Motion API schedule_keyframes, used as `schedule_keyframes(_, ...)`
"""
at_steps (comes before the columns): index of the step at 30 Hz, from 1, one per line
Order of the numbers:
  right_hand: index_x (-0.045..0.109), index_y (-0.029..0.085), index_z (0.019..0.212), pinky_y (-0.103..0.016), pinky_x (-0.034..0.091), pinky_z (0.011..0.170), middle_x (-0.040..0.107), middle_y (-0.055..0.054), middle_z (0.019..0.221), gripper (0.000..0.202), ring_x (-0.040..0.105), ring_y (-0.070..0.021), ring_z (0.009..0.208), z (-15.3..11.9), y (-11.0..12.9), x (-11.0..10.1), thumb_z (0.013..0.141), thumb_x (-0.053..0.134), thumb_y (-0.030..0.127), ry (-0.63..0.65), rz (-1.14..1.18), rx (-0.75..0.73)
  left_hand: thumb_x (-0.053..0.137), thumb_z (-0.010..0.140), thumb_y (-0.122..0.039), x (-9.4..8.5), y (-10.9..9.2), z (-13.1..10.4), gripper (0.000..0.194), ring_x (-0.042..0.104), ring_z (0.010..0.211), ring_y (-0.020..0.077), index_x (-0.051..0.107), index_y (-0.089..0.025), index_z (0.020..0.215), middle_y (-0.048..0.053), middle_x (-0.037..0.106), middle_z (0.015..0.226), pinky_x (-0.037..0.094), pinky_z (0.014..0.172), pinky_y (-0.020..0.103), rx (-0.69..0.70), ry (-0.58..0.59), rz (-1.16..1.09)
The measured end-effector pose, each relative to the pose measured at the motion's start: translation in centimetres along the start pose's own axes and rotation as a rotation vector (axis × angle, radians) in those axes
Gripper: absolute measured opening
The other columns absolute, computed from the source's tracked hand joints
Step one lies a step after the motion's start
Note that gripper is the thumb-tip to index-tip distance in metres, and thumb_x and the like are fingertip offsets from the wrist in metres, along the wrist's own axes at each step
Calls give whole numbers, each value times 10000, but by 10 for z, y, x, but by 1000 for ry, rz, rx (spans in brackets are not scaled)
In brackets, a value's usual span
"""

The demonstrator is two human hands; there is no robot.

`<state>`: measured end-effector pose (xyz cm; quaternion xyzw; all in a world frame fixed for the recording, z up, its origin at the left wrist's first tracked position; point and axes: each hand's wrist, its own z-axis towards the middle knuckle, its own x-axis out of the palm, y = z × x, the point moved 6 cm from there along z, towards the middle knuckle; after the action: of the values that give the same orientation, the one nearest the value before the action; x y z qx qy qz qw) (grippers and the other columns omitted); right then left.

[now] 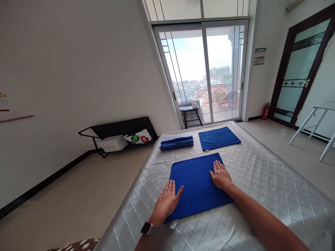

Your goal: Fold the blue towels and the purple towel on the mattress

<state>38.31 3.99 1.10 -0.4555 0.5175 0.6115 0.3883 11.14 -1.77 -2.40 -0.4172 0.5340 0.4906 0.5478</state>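
A blue cloth (197,184) lies flat on the silver quilted mattress (261,170), a white tag at its near edge. My left hand (167,200) rests palm down on the cloth's left edge, fingers stretched out. On its right part lies my right hand (220,174), flat with the thumb apart. Neither hand holds anything. Farther back, a second blue cloth (219,138) is spread flat. To its left sit rolled blue cloths (177,143), side by side.
A black rack (120,127) with white boxes (113,143) stands by the left wall. Behind the mattress are sliding glass doors (206,76). At the right are a fire extinguisher (265,111) and a white-legged table (320,116).
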Motion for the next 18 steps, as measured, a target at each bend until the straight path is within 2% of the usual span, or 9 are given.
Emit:
schedule_keyframes(1, 272, -8, 1559, -383, 155, 1237, 225, -179, 1635, 689, 190, -241, 1530, 0, 1, 0, 1015, 268, 415, 5, 6, -2, 204, 1028, -522, -6, -8, 5, 673, 399, 1433, 341, 501, -96, 1455, 208, 443, 1530, 350, 1164, 509, 1, -8, 0)
schedule_keyframes(3, 270, -10, 1558, -386, 153, 1238, 226, -182, 1634, 690, 186, -241, 1531, 0, 2, -1, 1014, 267, 413, 7, 13, -3, 212, 1021, -579, -21, -37, 18, 760, 368, 1451, 334, 445, -18, 1477, 234, 407, 1543, 337, 1182, 485, 24, -47, -16)
schedule_keyframes(6, 271, -23, 1554, -392, 164, 1238, 233, -190, 1630, 688, 197, -247, 1528, -1, 1, -1, 1011, 266, 400, -3, 4, -10, 178, 1033, -576, -43, -106, 42, 757, 324, 1479, 290, 411, -29, 1501, 198, 389, 1565, 310, 1209, 448, 154, -107, -87)
schedule_keyframes(8, 286, -18, 1551, -392, 177, 1236, 241, -183, 1629, 667, 199, -242, 1528, -2, 1, 0, 1011, 260, 373, -8, -10, -34, 155, 1045, -545, -48, -144, 59, 726, 319, 1482, 269, 406, -46, 1508, 179, 382, 1574, 311, 1211, 438, 212, -114, -135)
schedule_keyframes(10, 303, -10, 1547, -395, 193, 1232, 245, -176, 1630, 645, 206, -238, 1526, -2, 1, 1, 1011, 244, 345, -14, -19, -56, 143, 1054, -513, -44, -165, 74, 700, 341, 1472, 262, 418, -50, 1501, 176, 398, 1565, 327, 1203, 437, 220, -109, -175)
schedule_keyframes(12, 308, -10, 1545, -398, 201, 1230, 250, -178, 1628, 634, 222, -241, 1522, -2, 1, 1, 1009, 240, 321, -14, -21, -62, 143, 1059, -492, -36, -165, 83, 673, 366, 1460, 260, 439, -70, 1493, 169, 426, 1550, 340, 1196, 447, 202, -114, -192)
schedule_keyframes(14, 302, -15, 1546, -396, 195, 1231, 268, -187, 1623, 636, 229, -245, 1519, -2, 1, 1, 1009, 245, 322, -8, -23, -52, 156, 1056, -506, -27, -148, 86, 663, 358, 1464, 261, 441, -102, 1499, 152, 427, 1553, 330, 1201, 456, 174, -116, -178)
schedule_keyframes(18, 288, -1, 1555, -391, 171, 1234, 292, -176, 1620, 654, 207, -236, 1526, -2, 1, -2, 1023, 223, 373, 4, -19, -30, 159, 1036, -572, -8, -76, 80, 720, 301, 1488, 279, 387, -102, 1531, 150, 367, 1583, 283, 1219, 466, 26, -70, -109)
